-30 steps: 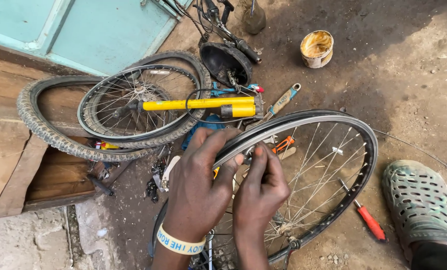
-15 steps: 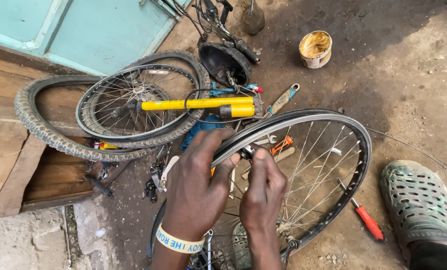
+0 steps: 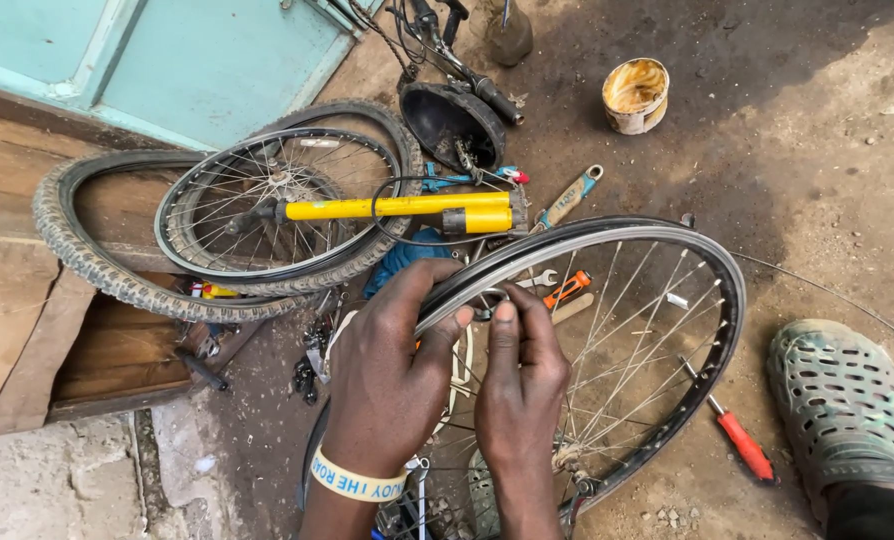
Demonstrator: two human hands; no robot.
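Bicycle wheel (image 3: pixel 667 330) with silver spokes, lying on the dirt ground in front of the person (a green clog (image 3: pixel 847 400) shows at right). Left hand (image 3: pixel 392 370) is clamped on its black rim near the top; right hand (image 3: pixel 519 375) pinches a small part at the rim. A yellow pump (image 3: pixel 387 208) lies on a second wheel (image 3: pixel 277 205) behind

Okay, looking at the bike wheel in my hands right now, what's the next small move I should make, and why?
Probably keep the left hand steady on the wheel rim and work the right hand's fingertips a little further along it. Both hands meet at one spot on the rim's inner edge, where the right fingers pinch something too small to make out, so a short, careful move seems safest.
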